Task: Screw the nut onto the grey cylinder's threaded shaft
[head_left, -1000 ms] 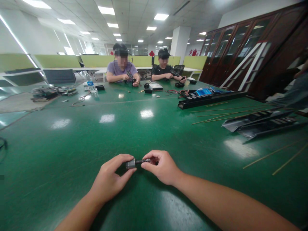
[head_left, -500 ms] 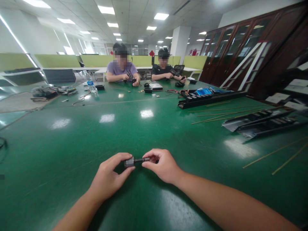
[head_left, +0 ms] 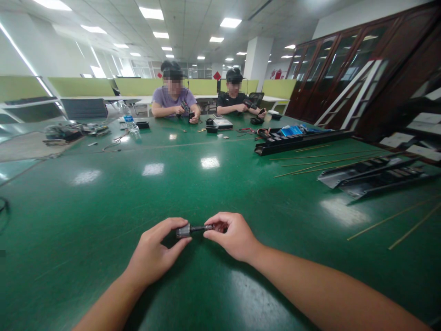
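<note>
Between thumb and fingers, my left hand (head_left: 155, 252) grips a short grey metal cylinder (head_left: 183, 231). A thin dark shaft (head_left: 197, 229) sticks out of the cylinder to the right, and the whole piece lies nearly level just above the green table. My right hand (head_left: 235, 237) pinches the ridged far end of that shaft with thumb and fingertips. Part of this end is hidden behind the right fingers. What kind of part it is, I cannot make out for sure.
Two people sit across the green table (head_left: 172, 188), each with a power drill. A water bottle (head_left: 128, 120) stands far left. Black metal channels (head_left: 379, 177), thin brass-coloured rods (head_left: 413, 218) and a long black tray (head_left: 292, 144) with blue packs lie to the right.
My left hand and the cylinder have shifted very slightly left, while my right hand stays almost in place. Both hands keep their hold.
</note>
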`<state>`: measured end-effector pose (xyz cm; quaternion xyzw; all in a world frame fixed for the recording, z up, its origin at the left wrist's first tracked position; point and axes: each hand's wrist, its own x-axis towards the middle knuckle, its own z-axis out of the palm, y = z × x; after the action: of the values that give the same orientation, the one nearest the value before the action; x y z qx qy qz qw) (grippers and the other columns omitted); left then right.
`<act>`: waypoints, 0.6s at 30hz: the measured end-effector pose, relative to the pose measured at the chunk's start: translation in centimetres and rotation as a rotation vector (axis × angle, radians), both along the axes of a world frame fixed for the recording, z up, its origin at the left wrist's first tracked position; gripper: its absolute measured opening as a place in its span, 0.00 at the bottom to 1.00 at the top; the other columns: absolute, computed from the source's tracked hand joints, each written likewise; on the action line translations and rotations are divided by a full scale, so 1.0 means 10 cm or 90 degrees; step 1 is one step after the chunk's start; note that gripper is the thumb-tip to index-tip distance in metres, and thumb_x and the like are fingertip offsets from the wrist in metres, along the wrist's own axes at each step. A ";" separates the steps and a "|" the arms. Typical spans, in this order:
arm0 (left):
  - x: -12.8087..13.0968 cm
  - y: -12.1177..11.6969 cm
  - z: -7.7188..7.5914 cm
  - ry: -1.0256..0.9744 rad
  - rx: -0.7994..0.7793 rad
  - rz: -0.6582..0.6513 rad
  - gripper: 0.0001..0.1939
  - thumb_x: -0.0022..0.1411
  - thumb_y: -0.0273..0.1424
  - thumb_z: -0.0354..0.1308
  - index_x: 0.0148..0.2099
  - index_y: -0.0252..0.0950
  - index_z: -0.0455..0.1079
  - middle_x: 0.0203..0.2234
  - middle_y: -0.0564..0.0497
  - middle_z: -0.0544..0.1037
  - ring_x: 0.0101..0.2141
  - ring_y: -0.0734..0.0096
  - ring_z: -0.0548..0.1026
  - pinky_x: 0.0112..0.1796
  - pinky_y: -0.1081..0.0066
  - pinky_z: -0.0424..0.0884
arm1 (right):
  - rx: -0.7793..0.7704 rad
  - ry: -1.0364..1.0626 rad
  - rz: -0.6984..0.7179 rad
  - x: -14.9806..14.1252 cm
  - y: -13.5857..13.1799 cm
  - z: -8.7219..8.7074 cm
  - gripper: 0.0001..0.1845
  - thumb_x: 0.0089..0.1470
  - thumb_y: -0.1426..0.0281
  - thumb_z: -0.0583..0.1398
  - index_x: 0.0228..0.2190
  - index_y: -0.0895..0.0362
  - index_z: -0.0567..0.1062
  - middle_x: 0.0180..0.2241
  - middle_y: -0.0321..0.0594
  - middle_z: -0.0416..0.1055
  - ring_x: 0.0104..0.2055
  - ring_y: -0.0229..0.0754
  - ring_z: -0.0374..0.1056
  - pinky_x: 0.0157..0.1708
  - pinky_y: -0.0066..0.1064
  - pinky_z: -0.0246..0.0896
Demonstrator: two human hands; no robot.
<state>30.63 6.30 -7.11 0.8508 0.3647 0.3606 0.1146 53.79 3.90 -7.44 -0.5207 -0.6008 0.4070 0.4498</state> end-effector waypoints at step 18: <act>-0.03 0.02 -0.01 -0.002 -0.010 0.014 0.15 0.61 0.35 0.64 0.50 0.38 0.72 0.43 0.47 0.80 0.43 0.64 0.79 0.47 0.66 0.76 | 0.001 -0.005 -0.002 0.02 0.01 -0.01 0.09 0.44 0.70 0.68 0.31 0.59 0.82 0.23 0.35 0.73 0.24 0.35 0.63 0.26 0.27 0.59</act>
<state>30.37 6.46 -7.20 0.8453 0.3766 0.3601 0.1182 53.97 4.02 -7.52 -0.5226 -0.6020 0.4042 0.4485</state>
